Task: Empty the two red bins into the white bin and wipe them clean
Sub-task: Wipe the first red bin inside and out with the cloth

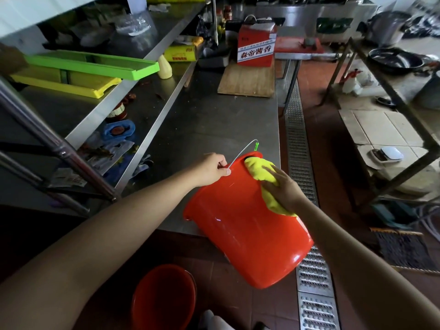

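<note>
Red plastic bin (247, 229) lies tipped on its side at the near corner of the steel tabletop (214, 115), base toward the camera and overhanging the edge, mouth facing away. Left hand (212, 168) pinches the wire handle (242, 152) of this bin, its grip closed on the wire near the rim. Right hand (283, 189) lies flat with fingers extended, pressing a yellow cloth (262, 172) against the bin's outer wall just below the rim; part of the cloth is folded over the rim into the mouth. Second red bin (164, 296) stands upright on the floor below. At the far end of the tabletop, a red and white carton (256, 47) rests on a wooden board (247, 81); its label reads "森帝酱香". A yellow roll (182, 53) on the shelf bears the word "WRAP", seen inverted.
</note>
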A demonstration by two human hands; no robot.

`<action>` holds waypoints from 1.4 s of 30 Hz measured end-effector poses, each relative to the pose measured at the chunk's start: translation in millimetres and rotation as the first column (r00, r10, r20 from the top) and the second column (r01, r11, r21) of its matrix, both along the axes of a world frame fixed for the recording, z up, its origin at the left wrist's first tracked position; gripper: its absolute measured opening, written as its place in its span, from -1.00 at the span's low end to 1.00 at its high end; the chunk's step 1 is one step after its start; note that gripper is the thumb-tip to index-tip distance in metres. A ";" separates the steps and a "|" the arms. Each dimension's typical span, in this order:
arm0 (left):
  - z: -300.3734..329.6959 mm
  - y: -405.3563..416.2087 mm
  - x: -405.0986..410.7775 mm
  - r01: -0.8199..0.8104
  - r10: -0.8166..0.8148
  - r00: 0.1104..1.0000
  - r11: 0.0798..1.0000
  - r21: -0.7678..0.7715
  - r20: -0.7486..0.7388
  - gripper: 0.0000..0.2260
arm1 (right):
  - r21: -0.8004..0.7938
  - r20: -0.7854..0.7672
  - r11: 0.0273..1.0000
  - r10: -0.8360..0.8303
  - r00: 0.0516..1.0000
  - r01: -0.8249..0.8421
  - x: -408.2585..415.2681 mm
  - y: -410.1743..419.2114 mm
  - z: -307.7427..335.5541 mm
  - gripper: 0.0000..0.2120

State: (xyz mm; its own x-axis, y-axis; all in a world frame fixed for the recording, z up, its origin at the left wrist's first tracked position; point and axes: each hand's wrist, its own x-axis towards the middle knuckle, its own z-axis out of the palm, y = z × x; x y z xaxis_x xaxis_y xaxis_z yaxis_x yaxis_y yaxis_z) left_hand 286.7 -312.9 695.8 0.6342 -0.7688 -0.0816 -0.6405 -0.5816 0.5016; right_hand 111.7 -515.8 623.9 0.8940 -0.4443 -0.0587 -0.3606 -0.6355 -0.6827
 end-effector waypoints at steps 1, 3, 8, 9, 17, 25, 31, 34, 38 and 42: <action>0.3 -1.7 -0.8 -0.004 0.004 1.000 1.000 0.005 0.008 -0.80 | 0.029 -0.006 0.999 -0.023 1.000 0.023 1.6 -1.3 0.5 -0.48; 0.3 -5.1 -1.0 -0.011 0.011 1.000 1.000 0.015 0.023 -0.80 | -0.031 -0.021 0.999 -0.027 0.999 0.026 1.0 9.7 1.2 -0.49; 0.4 -13.4 -0.3 -0.043 0.042 0.998 0.999 0.014 0.042 -0.79 | -0.522 -0.057 0.850 0.048 0.997 -0.071 -25.8 102.8 -10.7 -0.40; 0.9 -15.6 -0.4 -0.047 0.046 0.998 0.999 0.017 0.043 -0.79 | -0.600 -0.050 0.794 0.085 0.995 -0.098 -29.8 125.1 -16.5 -0.35; -0.5 -13.7 2.7 0.013 -0.014 1.000 0.998 0.054 0.019 -0.80 | -0.704 -0.092 0.665 0.262 0.961 -0.249 -45.0 130.1 -20.1 -0.42; -2.3 -9.4 2.4 0.012 -0.010 0.999 0.997 0.073 -0.030 -0.81 | -0.124 0.032 0.987 0.109 0.994 -0.104 -56.3 10.1 -8.7 -0.48; -4.5 -7.1 3.3 -0.029 0.030 1.000 0.995 0.093 -0.005 -0.80 | -0.068 -0.072 0.998 0.004 0.997 -0.009 -55.6 11.0 -9.2 -0.46; -4.3 -8.2 3.7 -0.042 0.040 0.999 0.996 0.082 0.024 -0.79 | -0.408 -0.122 0.912 -0.012 0.992 -0.039 -59.3 74.4 -11.4 -0.41; -3.0 -10.7 4.0 -0.032 0.031 0.999 0.996 0.078 0.018 -0.77 | -0.710 -0.061 0.690 0.136 0.989 -0.139 -76.6 158.8 -42.4 -0.29; -6.0 -7.0 5.4 0.008 -0.008 1.000 0.996 0.092 0.002 -0.78 | -0.735 -0.096 0.638 0.237 0.967 -0.229 -85.7 154.3 -47.0 -0.26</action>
State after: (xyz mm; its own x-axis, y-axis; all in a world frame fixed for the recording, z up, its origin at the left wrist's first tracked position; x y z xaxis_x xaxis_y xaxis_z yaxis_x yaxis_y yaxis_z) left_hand 292.1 -319.9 689.8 0.6286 -0.7629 -0.1510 -0.6463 -0.6204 0.4443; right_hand 26.0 -361.6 576.9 0.9728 -0.1150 0.2010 -0.1261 -0.9911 0.0434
